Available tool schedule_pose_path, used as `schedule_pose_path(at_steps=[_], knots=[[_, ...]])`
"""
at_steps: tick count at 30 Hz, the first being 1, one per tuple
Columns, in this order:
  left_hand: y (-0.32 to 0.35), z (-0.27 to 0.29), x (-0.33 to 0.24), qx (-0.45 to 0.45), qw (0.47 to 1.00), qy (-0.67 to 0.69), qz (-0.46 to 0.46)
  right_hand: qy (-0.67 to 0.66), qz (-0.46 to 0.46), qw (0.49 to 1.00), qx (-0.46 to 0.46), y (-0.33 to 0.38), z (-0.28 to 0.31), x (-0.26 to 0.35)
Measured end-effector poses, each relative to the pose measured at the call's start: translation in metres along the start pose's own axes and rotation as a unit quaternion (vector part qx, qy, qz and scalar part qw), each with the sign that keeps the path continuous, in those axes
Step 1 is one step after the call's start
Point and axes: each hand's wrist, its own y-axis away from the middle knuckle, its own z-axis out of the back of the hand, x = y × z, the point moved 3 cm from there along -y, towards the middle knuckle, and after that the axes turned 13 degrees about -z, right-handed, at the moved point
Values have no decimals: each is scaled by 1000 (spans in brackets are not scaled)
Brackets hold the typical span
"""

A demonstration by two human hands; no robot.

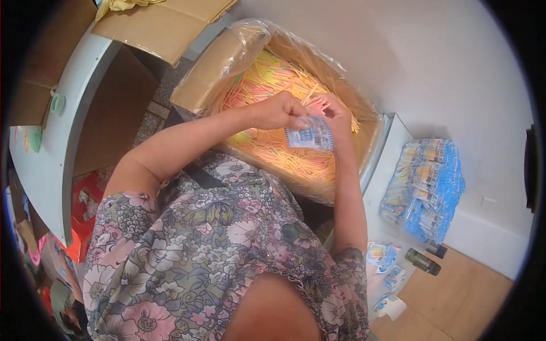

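Over an open cardboard box (196,85) my two hands meet at a small clear plastic packet (307,136) with blue and white print. My left hand (277,111) pinches the packet's upper edge between thumb and fingers. Curled at the packet's other side, my right hand (339,120) holds a small bunch of thin pink sticks (317,104), their ends close to the packet's top. Whether the sticks are inside the packet I cannot tell. Below the hands, the box is heaped with loose thin sticks (267,74) in yellow, orange, pink and green.
Clear plastic film (250,34) lines the box. At right, a big bag of filled packets (424,187) stands on a white surface, with loose packets (382,256) and a dark green cylinder (422,261) nearer. A curved white table (85,85) and cardboard flaps (159,28) are at left.
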Motion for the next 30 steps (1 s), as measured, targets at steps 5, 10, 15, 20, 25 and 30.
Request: schedule_pose_path(at_steps=[5,10,15,20,25,30], knots=[[-1,-2,5,23,997,-74,-17,-89,66,993,-50,12,-10,25],[-1,-3,6,10,1000,1,-19,107,69,991,38,11,-10,10],[-7,-1,1,-5,986,-146,-79,-25,27,996,-86,0,2,-6],[-3,-2,18,-9,976,-185,-112,198,-24,966,-164,2,-24,13],[-5,-4,6,5,983,-144,-117,108,28,977,-181,-6,-20,10],[1,-9,17,109,994,20,-2,27,48,976,-211,-13,12,12]])
